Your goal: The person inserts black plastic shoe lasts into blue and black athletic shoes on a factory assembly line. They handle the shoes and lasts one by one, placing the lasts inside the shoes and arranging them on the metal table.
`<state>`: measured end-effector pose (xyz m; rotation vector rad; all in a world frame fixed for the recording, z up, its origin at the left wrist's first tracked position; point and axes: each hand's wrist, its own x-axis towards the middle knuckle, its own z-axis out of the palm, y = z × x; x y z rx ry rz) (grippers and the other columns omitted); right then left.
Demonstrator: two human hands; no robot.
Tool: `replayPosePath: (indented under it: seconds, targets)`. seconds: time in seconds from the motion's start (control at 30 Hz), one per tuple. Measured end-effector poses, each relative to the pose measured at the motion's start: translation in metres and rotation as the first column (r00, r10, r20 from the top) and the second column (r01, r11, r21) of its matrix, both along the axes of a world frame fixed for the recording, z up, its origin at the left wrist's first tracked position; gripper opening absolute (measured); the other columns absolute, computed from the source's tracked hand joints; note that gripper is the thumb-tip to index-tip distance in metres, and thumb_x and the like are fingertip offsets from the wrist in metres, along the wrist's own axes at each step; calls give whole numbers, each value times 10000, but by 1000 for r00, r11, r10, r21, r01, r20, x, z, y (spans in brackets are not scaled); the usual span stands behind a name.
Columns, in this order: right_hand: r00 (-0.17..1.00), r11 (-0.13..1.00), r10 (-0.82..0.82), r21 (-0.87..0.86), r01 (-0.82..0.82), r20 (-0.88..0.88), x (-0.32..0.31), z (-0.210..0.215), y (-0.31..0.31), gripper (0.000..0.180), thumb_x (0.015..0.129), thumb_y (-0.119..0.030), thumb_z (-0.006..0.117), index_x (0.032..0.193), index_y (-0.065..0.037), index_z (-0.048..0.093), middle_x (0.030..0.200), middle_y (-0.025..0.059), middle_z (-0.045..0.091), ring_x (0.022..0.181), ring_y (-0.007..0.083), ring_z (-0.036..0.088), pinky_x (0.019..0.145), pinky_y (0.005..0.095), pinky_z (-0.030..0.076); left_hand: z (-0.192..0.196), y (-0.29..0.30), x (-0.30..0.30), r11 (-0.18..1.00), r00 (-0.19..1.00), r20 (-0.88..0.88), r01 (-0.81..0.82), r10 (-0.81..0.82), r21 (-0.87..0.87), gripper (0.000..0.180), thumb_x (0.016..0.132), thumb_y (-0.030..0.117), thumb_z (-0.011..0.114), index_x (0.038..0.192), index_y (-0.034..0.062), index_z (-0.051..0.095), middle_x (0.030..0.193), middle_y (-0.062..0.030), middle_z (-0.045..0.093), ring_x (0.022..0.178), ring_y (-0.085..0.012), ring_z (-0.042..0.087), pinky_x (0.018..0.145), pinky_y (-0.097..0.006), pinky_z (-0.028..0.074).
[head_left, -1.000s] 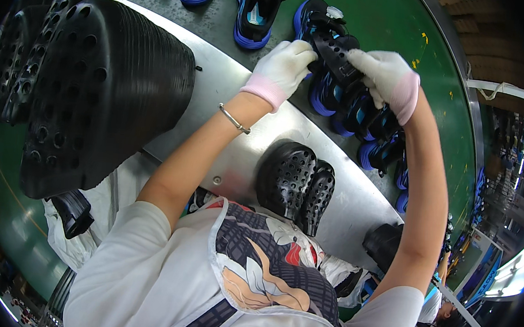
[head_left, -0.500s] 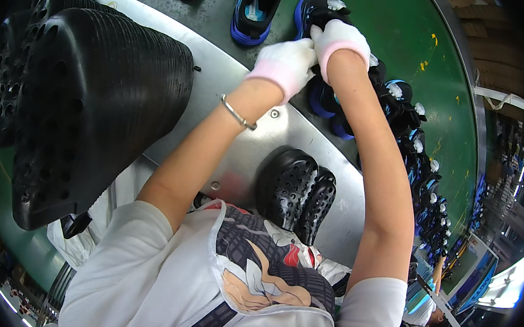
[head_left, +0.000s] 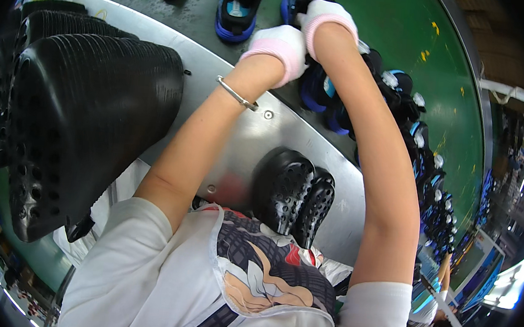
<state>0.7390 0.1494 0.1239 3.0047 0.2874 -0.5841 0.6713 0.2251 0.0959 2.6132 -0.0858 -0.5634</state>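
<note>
Both my hands wear white gloves with pink cuffs and are close together over the row of shoes. My right hand [head_left: 329, 23] is curled on a black sneaker [head_left: 293, 3] with a blue-purple sole, at its near side. Just left and nearer, my left hand [head_left: 278, 50] is curled, its fingertips hidden behind the glove, so what it grips does not show. Left of the hands stands another black sneaker [head_left: 236, 10], with a light blue insole showing. Below my right hand, more black and blue sneakers [head_left: 314, 87] are partly covered by my forearm.
A large nested stack of black perforated shoe-shaped pieces [head_left: 93, 99] fills the left. Two similar black pieces [head_left: 285, 187] lie on the metal ledge [head_left: 238, 155] before me. Sneakers with white stuffing [head_left: 418, 140] line the green belt [head_left: 398, 26]. Another person [head_left: 426, 312] is at lower right.
Both hands have shifted slightly up and left in the picture, as have the nearby sneakers and the black stack. The hands stay close together at the same sneaker.
</note>
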Motion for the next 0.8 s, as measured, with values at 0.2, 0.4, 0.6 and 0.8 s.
replayPosePath:
  seconds: [0.2, 0.4, 0.6, 0.8]
  targets:
    - [998, 978, -61, 196, 64, -24, -11, 8, -16, 438, 862, -394, 539, 1112, -54, 655, 1085, 184, 660, 1010, 372, 627, 875, 408, 509, 9, 0, 0, 994, 999, 14, 48, -49, 95, 349, 829, 382, 615, 1037, 113, 694, 1063, -125, 679, 998, -305, 639, 846, -383, 520]
    - [977, 750, -56, 655, -96, 207, -123, 62, -121, 377, 861, -328, 552, 1089, -40, 635, 994, 177, 666, 920, 335, 635, 823, 370, 494, 3, 18, -20, 974, 949, 294, 45, -111, 224, 355, 815, 333, 652, 1110, 138, 669, 1139, -100, 636, 1031, -302, 613, 881, -393, 504]
    - [826, 631, -556, 694, 348, 91, -266, 79, -257, 241, 895, -204, 597, 1062, -38, 646, 905, 103, 684, 803, 164, 646, 761, 261, 493, 7, -26, -65, 958, 833, 551, 195, -48, -212, 440, 814, 337, 691, 1163, 77, 628, 1166, -153, 587, 1102, -321, 554, 947, -378, 442]
    - [522, 535, -802, 736, 415, 288, -374, 113, -329, 210, 916, -63, 557, 1073, 53, 635, 951, 68, 664, 860, 110, 619, 798, 231, 480, -84, -21, -44, 956, 844, 535, 181, -31, -230, 365, 853, 297, 646, 1174, 124, 633, 1222, -181, 585, 1171, -338, 525, 1001, -379, 410]
